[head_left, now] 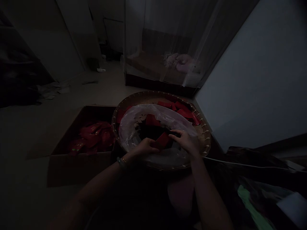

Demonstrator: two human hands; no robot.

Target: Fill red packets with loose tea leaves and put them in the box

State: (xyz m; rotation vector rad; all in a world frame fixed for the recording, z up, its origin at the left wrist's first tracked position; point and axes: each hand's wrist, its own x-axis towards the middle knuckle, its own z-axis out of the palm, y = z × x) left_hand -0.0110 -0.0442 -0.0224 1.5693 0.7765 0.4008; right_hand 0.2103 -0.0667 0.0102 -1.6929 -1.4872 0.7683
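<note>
In dim light, my left hand [146, 147] pinches a red paper packet [162, 141] by its left edge, thumb on top. My right hand [184, 140] is at the packet's right end, fingers stretched and apart; whether a fingertip touches it I cannot tell. Both hands are over the mouth of a translucent plastic bag [129, 119] with dark contents. Another red packet [152, 120] lies inside the opening. The bag sits in a round woven bamboo tray [206, 140], with several red packets [184, 110] along its far side.
Left of the tray, an open cardboard box [69, 169] holds a heap of red packets [93, 135]. A white wall [254, 80] rises on the right. Behind is a bed [153, 67] under a sheer net. A white cord [240, 164] runs right from the tray.
</note>
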